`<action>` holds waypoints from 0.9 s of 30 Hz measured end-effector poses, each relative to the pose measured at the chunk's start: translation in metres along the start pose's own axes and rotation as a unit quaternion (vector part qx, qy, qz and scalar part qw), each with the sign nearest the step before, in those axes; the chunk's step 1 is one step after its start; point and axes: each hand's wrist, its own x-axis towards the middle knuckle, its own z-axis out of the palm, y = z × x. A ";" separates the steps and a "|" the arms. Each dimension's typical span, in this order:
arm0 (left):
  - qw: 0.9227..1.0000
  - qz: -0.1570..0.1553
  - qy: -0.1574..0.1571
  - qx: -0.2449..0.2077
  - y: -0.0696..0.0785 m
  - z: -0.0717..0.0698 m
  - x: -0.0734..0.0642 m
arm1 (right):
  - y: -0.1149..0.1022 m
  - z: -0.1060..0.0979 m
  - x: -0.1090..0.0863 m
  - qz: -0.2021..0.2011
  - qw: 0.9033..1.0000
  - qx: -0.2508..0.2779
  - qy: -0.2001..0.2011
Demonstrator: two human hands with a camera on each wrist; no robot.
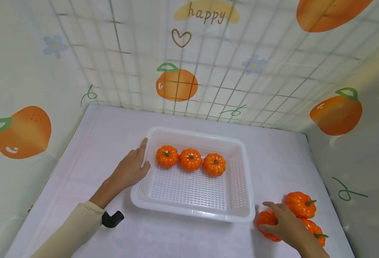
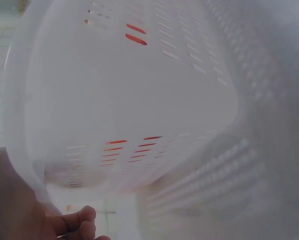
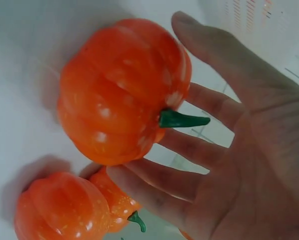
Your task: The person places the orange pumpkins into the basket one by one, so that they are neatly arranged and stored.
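- Locate the nearest pumpkin (image 1: 266,218), orange and ribbed, on the table (image 1: 176,240), just beside the front right corner of the white basket (image 1: 192,211).
- See its green stem (image 3: 183,119) pointing toward the palm in the right wrist view.
- Find the right hand (image 1: 287,225) around this pumpkin: fingers (image 3: 154,194) spread and only slightly bent, thumb (image 3: 224,55) apart from them. Unable to confirm fingertip contact.
- Note two more pumpkins close by under and beyond that hand: a far pumpkin (image 1: 299,204) and a right-hand pumpkin (image 1: 312,226), both with green stems.
- Find the left hand (image 1: 132,166) at the left rim of the basket, gripping it with thumb over the edge and index finger extended along the outside. Treat the remaining fingers as partly hidden.
- Count three pumpkins inside the basket, in a row toward its far side: left (image 1: 167,156), middle (image 1: 190,160), right (image 1: 214,165).
- Observe a beige sleeve (image 1: 73,225) on the left arm, with a black device (image 1: 113,219) beside its cuff.
- See a printed backdrop (image 1: 137,71) behind, with grid lines, oranges and "happy".
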 end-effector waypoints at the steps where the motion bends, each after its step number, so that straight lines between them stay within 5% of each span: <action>1: 1.000 0.000 0.000 -0.001 0.000 0.000 0.000 | 0.001 0.001 0.000 -0.001 1.000 0.000 0.000; 16: 1.000 0.002 0.001 0.003 0.001 -0.001 -0.001 | 0.002 0.005 0.002 -0.004 1.000 -0.005 -0.001; 27: 1.000 0.002 0.000 -0.002 0.000 -0.001 -0.001 | 0.001 -0.012 -0.007 -0.053 0.998 -0.019 0.019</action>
